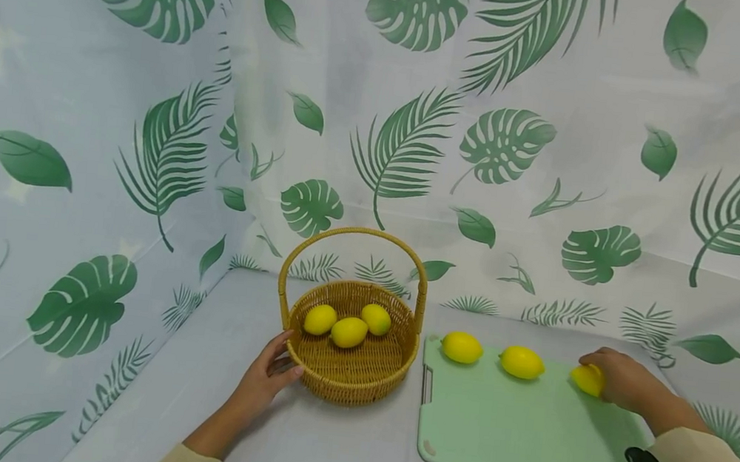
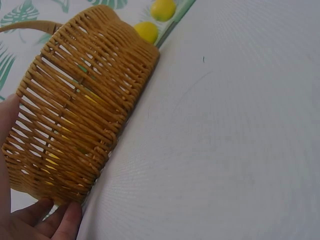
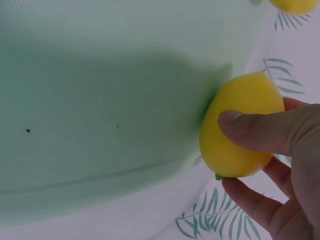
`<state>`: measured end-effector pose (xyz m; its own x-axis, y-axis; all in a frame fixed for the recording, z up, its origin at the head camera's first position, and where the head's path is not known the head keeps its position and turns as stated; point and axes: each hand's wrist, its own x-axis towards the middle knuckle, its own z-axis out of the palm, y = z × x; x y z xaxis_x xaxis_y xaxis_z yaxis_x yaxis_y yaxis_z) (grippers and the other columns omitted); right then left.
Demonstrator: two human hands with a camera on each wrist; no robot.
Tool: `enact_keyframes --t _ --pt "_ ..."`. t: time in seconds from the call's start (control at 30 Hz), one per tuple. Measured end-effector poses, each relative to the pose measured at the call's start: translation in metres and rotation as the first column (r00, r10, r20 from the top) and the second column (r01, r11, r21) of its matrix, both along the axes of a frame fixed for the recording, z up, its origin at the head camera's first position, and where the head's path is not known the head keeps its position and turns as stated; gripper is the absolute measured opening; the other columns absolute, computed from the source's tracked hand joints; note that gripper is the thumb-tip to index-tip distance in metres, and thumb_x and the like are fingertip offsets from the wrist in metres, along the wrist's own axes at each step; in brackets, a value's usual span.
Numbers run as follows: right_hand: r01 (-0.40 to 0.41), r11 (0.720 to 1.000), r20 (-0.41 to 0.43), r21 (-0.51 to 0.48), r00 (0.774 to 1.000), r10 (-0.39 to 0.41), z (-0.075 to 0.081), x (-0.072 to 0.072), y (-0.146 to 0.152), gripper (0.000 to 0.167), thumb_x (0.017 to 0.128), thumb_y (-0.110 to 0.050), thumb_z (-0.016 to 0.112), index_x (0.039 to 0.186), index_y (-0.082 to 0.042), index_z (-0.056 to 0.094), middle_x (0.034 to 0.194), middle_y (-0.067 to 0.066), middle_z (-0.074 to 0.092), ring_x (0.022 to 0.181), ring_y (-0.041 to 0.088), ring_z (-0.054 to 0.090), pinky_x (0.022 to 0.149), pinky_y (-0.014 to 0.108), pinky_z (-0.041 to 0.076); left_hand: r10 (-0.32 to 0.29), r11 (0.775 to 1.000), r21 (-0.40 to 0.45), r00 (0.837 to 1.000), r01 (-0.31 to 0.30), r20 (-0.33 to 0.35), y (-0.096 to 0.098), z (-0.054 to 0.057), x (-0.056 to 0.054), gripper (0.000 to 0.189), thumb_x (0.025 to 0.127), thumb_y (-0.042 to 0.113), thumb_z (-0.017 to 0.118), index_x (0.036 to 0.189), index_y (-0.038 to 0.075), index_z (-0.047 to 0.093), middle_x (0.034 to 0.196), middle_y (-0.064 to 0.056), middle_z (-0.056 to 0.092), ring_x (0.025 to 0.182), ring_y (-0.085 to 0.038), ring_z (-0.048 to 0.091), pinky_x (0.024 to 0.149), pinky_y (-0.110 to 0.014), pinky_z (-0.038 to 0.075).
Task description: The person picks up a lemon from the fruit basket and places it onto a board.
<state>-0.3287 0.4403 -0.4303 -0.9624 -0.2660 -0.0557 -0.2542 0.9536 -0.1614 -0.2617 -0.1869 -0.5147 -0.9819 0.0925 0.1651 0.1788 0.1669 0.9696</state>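
A round wicker basket (image 1: 354, 393) with a tall arched handle stands on the table, with three lemons (image 1: 348, 332) inside. My left hand (image 1: 267, 377) holds the basket's left side, thumb toward the front; in the left wrist view its fingertips (image 2: 70, 220) lie against the weave. Over the far right of a light green cutting board (image 1: 497, 437), my right hand (image 1: 623, 378) pinches a lemon (image 3: 240, 125). The right wrist view has the thumb across its face and fingers around the other side. Two more lemons, one on the left (image 1: 462, 348) and one mid-board (image 1: 521, 362), lie along the board's far edge.
A white curtain with green leaf prints (image 1: 407, 190) hangs behind and to the left of the table. The white tabletop (image 1: 362, 453) shows in front of the basket. The board has a slot (image 1: 427, 384) along its left edge.
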Motion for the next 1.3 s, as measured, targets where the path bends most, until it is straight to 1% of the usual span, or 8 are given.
enact_keyframes --t 0.13,0.27,0.4,0.6,0.73,0.93,1.03,1.3 --pt "0.008 1.0 0.014 -0.004 1.0 -0.008 -0.0012 -0.0018 0.0023 0.056 0.063 0.008 0.084 0.116 0.005 0.065 0.104 0.018 0.06 0.09 0.038 0.055 0.086 0.063 0.045 -0.007 1.0 0.008 1.0 0.007 0.01 0.0003 0.0021 0.0006 0.076 0.09 0.021 0.072 0.153 0.015 0.029 0.152 -0.024 0.031 0.129 -0.041 0.042 0.096 -0.049 0.046" --pt "0.019 1.0 0.017 -0.012 1.0 -0.019 -0.0023 -0.0048 0.0025 0.057 0.063 0.008 0.084 0.116 0.005 0.064 0.104 0.019 0.059 0.09 0.039 0.054 0.086 0.063 0.044 -0.004 1.0 0.005 1.0 0.004 0.001 0.0004 0.0026 0.0026 0.075 0.091 0.022 0.072 0.153 0.018 0.031 0.151 -0.021 0.032 0.13 -0.039 0.043 0.096 -0.047 0.047" --pt "0.017 1.0 0.009 -0.015 1.0 -0.017 -0.0033 -0.0069 -0.0001 0.056 0.063 0.008 0.085 0.116 0.004 0.065 0.104 0.018 0.059 0.09 0.038 0.055 0.086 0.063 0.045 0.007 1.0 0.006 1.0 -0.007 -0.009 -0.0014 -0.001 0.0039 0.073 0.09 0.024 0.072 0.152 0.022 0.033 0.151 -0.018 0.034 0.129 -0.037 0.044 0.095 -0.046 0.047" --pt "0.013 1.0 0.015 -0.017 1.0 -0.013 -0.004 -0.0072 -0.0029 0.056 0.063 0.009 0.083 0.116 0.004 0.064 0.105 0.018 0.059 0.09 0.038 0.054 0.086 0.063 0.045 -0.001 1.0 -0.006 1.0 0.001 -0.022 -0.0038 -0.0048 -0.0006 0.074 0.09 0.028 0.073 0.152 0.024 0.033 0.151 -0.016 0.035 0.129 -0.035 0.045 0.095 -0.045 0.047" --pt "0.015 1.0 0.009 -0.017 1.0 -0.015 -0.004 -0.0066 -0.0036 0.056 0.064 0.01 0.082 0.116 0.006 0.063 0.107 0.021 0.058 0.091 0.039 0.054 0.086 0.063 0.044 -0.011 1.0 -0.008 0.999 0.011 -0.033 -0.004 -0.0052 -0.0036 0.074 0.09 0.029 0.072 0.152 0.022 0.033 0.151 -0.016 0.035 0.129 -0.034 0.045 0.095 -0.045 0.047" --pt "0.023 1.0 0.033 -0.016 0.999 -0.022 -0.0029 -0.0051 -0.0045 0.055 0.065 0.008 0.083 0.116 0.005 0.064 0.106 0.021 0.058 0.09 0.039 0.054 0.086 0.063 0.044 -0.015 1.0 -0.007 1.0 0.015 -0.02 -0.0031 -0.0053 -0.0027 0.074 0.09 0.029 0.073 0.152 0.022 0.033 0.151 -0.016 0.034 0.129 -0.035 0.045 0.095 -0.045 0.047" --pt "0.019 1.0 0.034 -0.011 0.999 -0.018 -0.0031 -0.0058 -0.0048 0.056 0.064 0.007 0.084 0.116 0.005 0.064 0.106 0.021 0.058 0.091 0.039 0.054 0.086 0.063 0.044 -0.009 1.0 -0.019 0.999 0.008 -0.032 -0.0028 -0.0053 -0.003 0.074 0.09 0.03 0.072 0.152 0.022 0.033 0.151 -0.017 0.035 0.129 -0.036 0.045 0.095 -0.045 0.048" --pt "0.013 1.0 0.025 -0.008 1.0 -0.013 -0.0005 -0.0063 -0.0043 0.06 0.063 0.007 0.083 0.118 0.009 0.061 0.107 0.024 0.057 0.092 0.041 0.054 0.085 0.062 0.045 -0.01 1.0 -0.014 0.999 0.01 -0.051 -0.0029 -0.0037 -0.0041 0.074 0.091 0.022 0.072 0.153 0.018 0.032 0.15 -0.02 0.035 0.127 -0.038 0.046 0.093 -0.043 0.049"
